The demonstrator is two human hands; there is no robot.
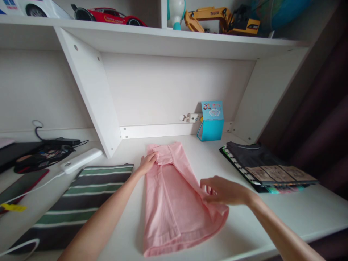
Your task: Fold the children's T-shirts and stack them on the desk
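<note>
A pink garment (pixel 174 203) lies folded lengthwise on the white desk (pixel 244 232), its collar end toward the wall. My left hand (pixel 147 164) rests on its upper left edge near the collar, fingers closed on the fabric. My right hand (pixel 224 191) pinches the garment's right edge lower down, fingers bent around the cloth. A green, grey and white striped garment (pixel 81 203) lies flat to the left of the pink one, under my left forearm.
A stack of folded dark clothes (pixel 268 168) sits at the right. A blue box (pixel 212 121) stands against the back wall. A white power bank (pixel 81 160), cables and a phone (pixel 21 185) lie at the left. Toy vehicles (pixel 221 20) fill the shelf above.
</note>
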